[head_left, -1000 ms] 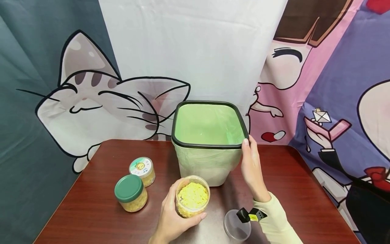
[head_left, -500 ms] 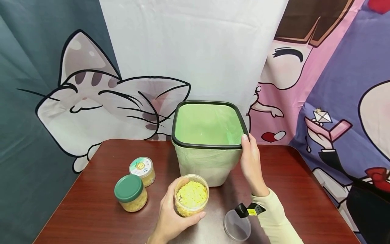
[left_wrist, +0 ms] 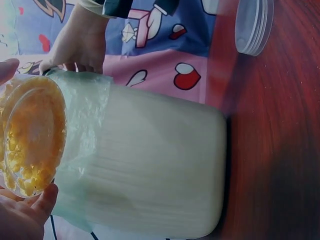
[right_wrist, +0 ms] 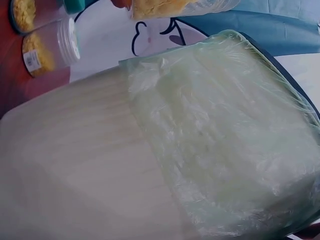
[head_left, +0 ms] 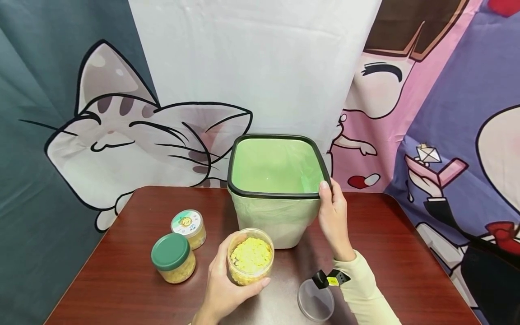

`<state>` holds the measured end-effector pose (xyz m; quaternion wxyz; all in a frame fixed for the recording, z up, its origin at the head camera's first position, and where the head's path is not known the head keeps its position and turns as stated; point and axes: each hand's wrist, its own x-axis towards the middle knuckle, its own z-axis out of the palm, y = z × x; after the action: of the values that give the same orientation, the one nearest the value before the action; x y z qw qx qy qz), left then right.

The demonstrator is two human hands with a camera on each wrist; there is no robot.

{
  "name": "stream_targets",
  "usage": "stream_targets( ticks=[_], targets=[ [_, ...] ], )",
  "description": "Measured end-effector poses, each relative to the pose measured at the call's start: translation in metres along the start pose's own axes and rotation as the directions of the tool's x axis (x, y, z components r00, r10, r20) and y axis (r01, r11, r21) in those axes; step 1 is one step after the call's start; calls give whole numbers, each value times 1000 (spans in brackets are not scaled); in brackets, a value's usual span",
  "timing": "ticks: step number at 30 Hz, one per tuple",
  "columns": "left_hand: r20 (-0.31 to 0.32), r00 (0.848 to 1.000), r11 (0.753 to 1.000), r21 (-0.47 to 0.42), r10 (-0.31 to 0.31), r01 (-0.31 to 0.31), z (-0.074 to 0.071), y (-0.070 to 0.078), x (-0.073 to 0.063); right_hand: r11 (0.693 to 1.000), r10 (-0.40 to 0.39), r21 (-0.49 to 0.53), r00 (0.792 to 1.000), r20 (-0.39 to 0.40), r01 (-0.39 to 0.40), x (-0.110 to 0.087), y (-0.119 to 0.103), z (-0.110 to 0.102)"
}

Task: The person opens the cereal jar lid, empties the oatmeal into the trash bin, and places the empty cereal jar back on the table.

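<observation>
My left hand (head_left: 221,289) grips an open clear plastic jar (head_left: 251,257) around its side, in front of the bin. Yellow flakes fill much of the jar, and its round base (left_wrist: 37,132) faces the left wrist camera. A pale trash bin (head_left: 270,221) stands behind it, lined with a green plastic bag (head_left: 276,162) folded over the outside under a black rim (head_left: 280,195). At the bin's near right corner my right hand (head_left: 334,221) holds the rim, fingers on the outer side and thumb on top.
A clear round lid (head_left: 316,301) lies on the table (head_left: 390,271) near my right sleeve. To the left stand two closed jars of yellow pieces, one with a green lid (head_left: 170,252), one with a printed lid (head_left: 187,223). A cartoon cloth (head_left: 260,67) hangs behind.
My left hand has shifted slightly left and up with the jar. My right hand stays at the bin's rim, and its wrist has drifted slightly left.
</observation>
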<state>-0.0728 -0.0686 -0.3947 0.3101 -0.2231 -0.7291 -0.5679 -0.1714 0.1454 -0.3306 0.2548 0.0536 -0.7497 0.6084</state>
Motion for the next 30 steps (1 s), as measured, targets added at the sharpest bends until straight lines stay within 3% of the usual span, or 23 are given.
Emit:
stream_targets(
  ticks=[13,23,30],
  targets=[
    [13,999,996,80,-43,42,-12,6,12,999,-34,4,998,-59,34,-2,3,4],
    [24,998,995,84,-64,62,-13,8,14,998,-57,33,994,-93,60,6,37,5],
    [-15,1000,999,39,-6,6,-13,6,14,996,-70,40,991,-112,75,7,42,5]
  ],
)
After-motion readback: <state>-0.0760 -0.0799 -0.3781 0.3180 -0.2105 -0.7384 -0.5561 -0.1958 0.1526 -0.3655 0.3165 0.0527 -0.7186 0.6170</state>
